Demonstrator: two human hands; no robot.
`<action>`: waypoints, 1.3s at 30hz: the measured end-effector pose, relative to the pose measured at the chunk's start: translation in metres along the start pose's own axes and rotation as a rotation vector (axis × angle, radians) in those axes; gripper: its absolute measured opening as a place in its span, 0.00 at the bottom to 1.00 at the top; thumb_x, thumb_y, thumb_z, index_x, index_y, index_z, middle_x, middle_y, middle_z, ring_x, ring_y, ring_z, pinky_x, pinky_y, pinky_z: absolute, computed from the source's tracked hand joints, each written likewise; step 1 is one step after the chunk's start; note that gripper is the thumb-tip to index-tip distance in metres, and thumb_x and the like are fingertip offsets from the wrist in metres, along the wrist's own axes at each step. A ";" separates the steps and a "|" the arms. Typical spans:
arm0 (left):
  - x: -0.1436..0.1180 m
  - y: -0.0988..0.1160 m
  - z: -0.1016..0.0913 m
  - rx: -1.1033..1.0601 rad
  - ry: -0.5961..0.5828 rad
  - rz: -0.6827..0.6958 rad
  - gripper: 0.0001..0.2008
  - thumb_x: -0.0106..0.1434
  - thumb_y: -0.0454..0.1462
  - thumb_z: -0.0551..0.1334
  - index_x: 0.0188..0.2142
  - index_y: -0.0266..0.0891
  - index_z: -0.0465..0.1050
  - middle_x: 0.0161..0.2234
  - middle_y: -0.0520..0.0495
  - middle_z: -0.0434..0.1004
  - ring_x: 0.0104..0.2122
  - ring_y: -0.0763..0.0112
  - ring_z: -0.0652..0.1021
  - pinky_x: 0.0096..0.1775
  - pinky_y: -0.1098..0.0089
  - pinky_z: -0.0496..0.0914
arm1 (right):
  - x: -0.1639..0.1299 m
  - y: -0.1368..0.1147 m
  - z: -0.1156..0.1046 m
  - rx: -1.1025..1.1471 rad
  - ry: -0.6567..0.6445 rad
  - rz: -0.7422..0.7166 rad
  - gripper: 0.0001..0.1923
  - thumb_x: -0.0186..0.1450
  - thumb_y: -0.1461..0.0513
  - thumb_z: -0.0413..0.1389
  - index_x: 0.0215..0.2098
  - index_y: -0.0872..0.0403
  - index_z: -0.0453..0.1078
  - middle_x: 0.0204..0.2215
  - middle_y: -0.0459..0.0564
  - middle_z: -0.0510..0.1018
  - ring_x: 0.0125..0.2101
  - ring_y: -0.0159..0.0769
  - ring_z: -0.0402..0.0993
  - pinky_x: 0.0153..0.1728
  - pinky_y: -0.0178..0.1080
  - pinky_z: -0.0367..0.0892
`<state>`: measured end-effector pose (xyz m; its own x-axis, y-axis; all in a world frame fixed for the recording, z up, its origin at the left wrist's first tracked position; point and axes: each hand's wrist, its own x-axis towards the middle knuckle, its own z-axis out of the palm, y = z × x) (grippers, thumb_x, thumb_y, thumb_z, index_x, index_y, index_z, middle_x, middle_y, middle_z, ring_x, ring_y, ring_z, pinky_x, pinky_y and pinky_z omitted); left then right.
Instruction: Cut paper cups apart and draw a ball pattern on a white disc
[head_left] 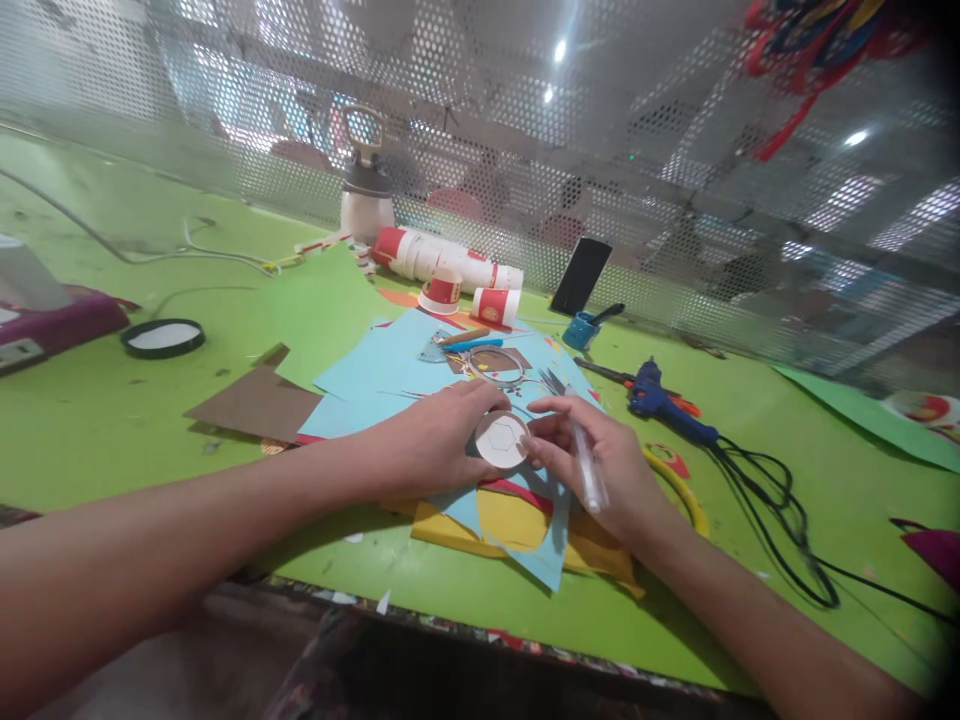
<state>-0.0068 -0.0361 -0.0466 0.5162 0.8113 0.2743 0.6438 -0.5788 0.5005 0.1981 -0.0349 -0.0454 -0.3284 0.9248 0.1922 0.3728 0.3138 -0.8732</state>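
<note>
A small white disc with a hexagon drawn on it is held over the paper pile. My left hand grips its left edge between thumb and fingers. At the disc's right edge, the fingertips of my right hand touch the rim. A clear-barrelled pen lies between the fingers of that same hand, its lower end pointing toward me. Whether the disc is a flat piece or the base of a cup, I cannot tell. Beneath my hands are light blue paper and yellow paper with cut edges.
Beyond my hands lie a metal ring, a blue pen and red-and-white paper cups. A blue glue gun with a looping black cord is on the right. A phone leans against the mesh screen. A spray bottle stands behind.
</note>
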 end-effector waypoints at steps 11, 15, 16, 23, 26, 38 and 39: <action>-0.014 0.029 0.001 0.412 0.078 0.248 0.12 0.68 0.39 0.52 0.42 0.33 0.68 0.38 0.41 0.71 0.38 0.60 0.70 0.39 0.62 0.68 | -0.005 -0.001 -0.007 -0.179 -0.030 -0.037 0.17 0.61 0.52 0.61 0.45 0.51 0.71 0.29 0.49 0.81 0.27 0.38 0.78 0.29 0.37 0.75; -0.015 0.025 0.000 0.363 0.044 0.184 0.12 0.66 0.41 0.54 0.41 0.34 0.68 0.39 0.40 0.72 0.38 0.59 0.72 0.38 0.62 0.68 | -0.002 -0.003 -0.011 -0.237 -0.056 -0.056 0.15 0.63 0.52 0.59 0.44 0.50 0.71 0.28 0.47 0.82 0.28 0.38 0.79 0.30 0.36 0.75; -0.014 0.024 -0.001 0.349 0.030 0.167 0.12 0.65 0.41 0.55 0.40 0.34 0.68 0.39 0.40 0.72 0.38 0.59 0.72 0.38 0.62 0.68 | -0.002 -0.003 -0.011 -0.246 -0.062 -0.060 0.15 0.63 0.52 0.59 0.44 0.50 0.71 0.28 0.47 0.82 0.27 0.37 0.79 0.29 0.35 0.75; -0.010 0.016 -0.005 0.288 -0.031 0.127 0.13 0.61 0.43 0.60 0.39 0.35 0.69 0.39 0.41 0.72 0.40 0.58 0.73 0.40 0.63 0.69 | -0.004 -0.002 -0.011 -0.342 -0.092 -0.118 0.12 0.65 0.56 0.57 0.45 0.50 0.70 0.30 0.48 0.82 0.26 0.35 0.78 0.29 0.34 0.74; -0.008 0.013 -0.007 0.241 -0.054 0.113 0.15 0.61 0.45 0.60 0.39 0.35 0.70 0.38 0.42 0.71 0.38 0.60 0.73 0.38 0.63 0.69 | -0.005 -0.003 -0.008 -0.332 -0.096 -0.107 0.13 0.65 0.56 0.57 0.46 0.51 0.69 0.31 0.48 0.82 0.27 0.36 0.77 0.30 0.35 0.73; -0.001 0.007 -0.008 0.061 -0.142 0.072 0.23 0.61 0.44 0.63 0.52 0.36 0.68 0.44 0.40 0.73 0.46 0.56 0.72 0.43 0.60 0.68 | -0.006 0.004 -0.007 -0.301 -0.150 -0.228 0.13 0.68 0.59 0.55 0.49 0.52 0.69 0.29 0.45 0.78 0.25 0.30 0.71 0.29 0.33 0.66; 0.000 0.005 -0.008 0.050 -0.145 0.070 0.23 0.60 0.44 0.64 0.52 0.36 0.68 0.45 0.40 0.72 0.46 0.56 0.71 0.44 0.60 0.68 | -0.006 0.004 -0.008 -0.301 -0.157 -0.235 0.12 0.69 0.59 0.54 0.50 0.52 0.69 0.29 0.44 0.77 0.26 0.30 0.71 0.30 0.34 0.66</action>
<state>-0.0077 -0.0389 -0.0377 0.6345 0.7508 0.1838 0.6288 -0.6397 0.4421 0.2086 -0.0374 -0.0460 -0.5544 0.7839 0.2794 0.5013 0.5826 -0.6397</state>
